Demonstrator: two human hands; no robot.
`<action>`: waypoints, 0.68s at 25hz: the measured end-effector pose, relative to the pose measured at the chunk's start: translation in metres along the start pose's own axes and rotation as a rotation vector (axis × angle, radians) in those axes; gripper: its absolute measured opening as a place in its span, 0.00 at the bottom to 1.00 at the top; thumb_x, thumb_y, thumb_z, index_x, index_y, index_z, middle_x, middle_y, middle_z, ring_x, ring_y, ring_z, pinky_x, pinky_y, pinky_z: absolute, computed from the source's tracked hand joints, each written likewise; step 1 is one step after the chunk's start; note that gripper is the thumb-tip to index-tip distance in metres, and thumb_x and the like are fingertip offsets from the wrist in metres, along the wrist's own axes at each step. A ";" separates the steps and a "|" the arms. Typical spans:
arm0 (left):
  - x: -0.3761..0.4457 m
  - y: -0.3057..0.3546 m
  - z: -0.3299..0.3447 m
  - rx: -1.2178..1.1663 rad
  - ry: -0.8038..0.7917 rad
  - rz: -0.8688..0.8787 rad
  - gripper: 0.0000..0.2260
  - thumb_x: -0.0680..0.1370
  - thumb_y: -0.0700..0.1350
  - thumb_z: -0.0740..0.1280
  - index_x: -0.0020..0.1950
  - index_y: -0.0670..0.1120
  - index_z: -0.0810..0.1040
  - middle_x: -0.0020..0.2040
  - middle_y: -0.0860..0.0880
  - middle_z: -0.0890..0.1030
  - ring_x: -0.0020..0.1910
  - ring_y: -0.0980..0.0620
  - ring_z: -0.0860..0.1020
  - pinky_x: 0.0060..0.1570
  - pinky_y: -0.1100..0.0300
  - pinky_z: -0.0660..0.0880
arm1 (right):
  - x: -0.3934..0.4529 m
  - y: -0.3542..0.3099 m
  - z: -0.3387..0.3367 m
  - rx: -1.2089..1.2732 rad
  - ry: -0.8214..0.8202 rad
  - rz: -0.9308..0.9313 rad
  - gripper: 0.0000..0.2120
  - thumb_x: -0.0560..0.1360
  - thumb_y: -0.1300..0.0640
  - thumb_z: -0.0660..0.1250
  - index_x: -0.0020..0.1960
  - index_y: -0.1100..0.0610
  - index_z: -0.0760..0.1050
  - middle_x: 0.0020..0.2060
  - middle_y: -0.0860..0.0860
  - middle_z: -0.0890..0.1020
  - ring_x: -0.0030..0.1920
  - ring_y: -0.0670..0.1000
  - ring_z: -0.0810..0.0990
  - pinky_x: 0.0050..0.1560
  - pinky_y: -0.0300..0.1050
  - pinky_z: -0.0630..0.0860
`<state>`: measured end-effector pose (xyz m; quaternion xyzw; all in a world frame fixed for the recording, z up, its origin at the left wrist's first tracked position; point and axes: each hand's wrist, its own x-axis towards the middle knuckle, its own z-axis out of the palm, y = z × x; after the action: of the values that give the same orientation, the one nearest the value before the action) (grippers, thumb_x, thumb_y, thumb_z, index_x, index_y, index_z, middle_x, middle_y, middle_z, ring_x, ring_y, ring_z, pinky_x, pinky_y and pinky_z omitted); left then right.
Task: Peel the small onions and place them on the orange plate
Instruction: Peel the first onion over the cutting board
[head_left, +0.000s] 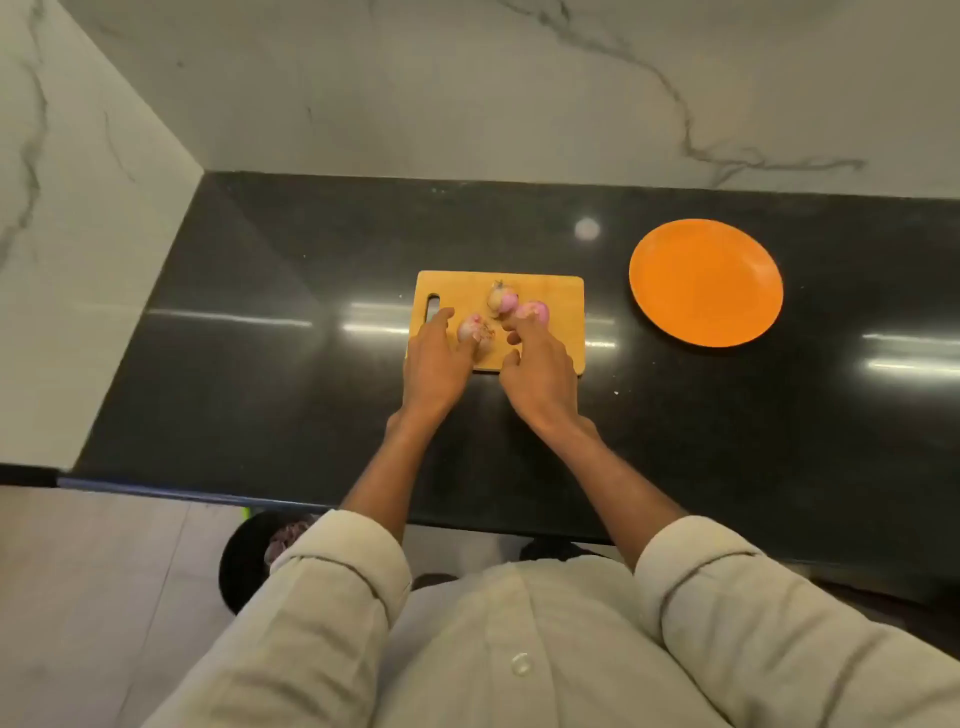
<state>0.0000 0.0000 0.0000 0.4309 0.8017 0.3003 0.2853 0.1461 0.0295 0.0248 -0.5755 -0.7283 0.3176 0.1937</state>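
Three small pink onions lie on a wooden cutting board (561, 296): a left one (474, 327), a back one (503, 300) and a right one (532, 310). My left hand (436, 358) lies over the board's left part, its fingers stretched out and touching the left onion. My right hand (535, 369) reaches over the board's front edge, fingertips at the right onion, fingers loosely bent; no grip shows. The orange plate (705, 281) sits bare on the black counter, to the right of the board.
The black counter (260, 364) ends at marble walls behind and to the left. Its front edge runs just below my forearms. A dark round bin (244, 561) with reddish peels stands on the floor at the lower left.
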 end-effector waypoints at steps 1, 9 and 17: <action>0.006 0.002 0.003 0.005 0.028 -0.003 0.28 0.85 0.57 0.66 0.81 0.44 0.70 0.75 0.42 0.78 0.71 0.42 0.78 0.68 0.44 0.77 | 0.004 0.001 -0.002 -0.003 -0.004 -0.002 0.19 0.80 0.64 0.64 0.69 0.52 0.76 0.62 0.50 0.81 0.57 0.54 0.82 0.52 0.52 0.80; 0.015 0.001 0.010 0.083 0.025 -0.029 0.26 0.85 0.58 0.65 0.78 0.44 0.73 0.68 0.42 0.78 0.63 0.44 0.80 0.62 0.43 0.79 | 0.033 -0.010 0.004 0.040 0.006 0.008 0.15 0.81 0.64 0.64 0.66 0.54 0.79 0.56 0.50 0.80 0.59 0.54 0.79 0.52 0.48 0.77; 0.041 -0.011 -0.009 -0.346 -0.192 -0.139 0.12 0.83 0.51 0.71 0.60 0.44 0.83 0.52 0.45 0.87 0.50 0.47 0.85 0.50 0.53 0.82 | 0.048 -0.013 0.020 0.085 0.010 0.175 0.15 0.82 0.63 0.64 0.64 0.53 0.83 0.55 0.52 0.85 0.52 0.51 0.84 0.57 0.53 0.84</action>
<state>-0.0309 0.0280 -0.0107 0.3457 0.7351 0.3705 0.4503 0.1111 0.0694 0.0154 -0.6296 -0.6602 0.3611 0.1932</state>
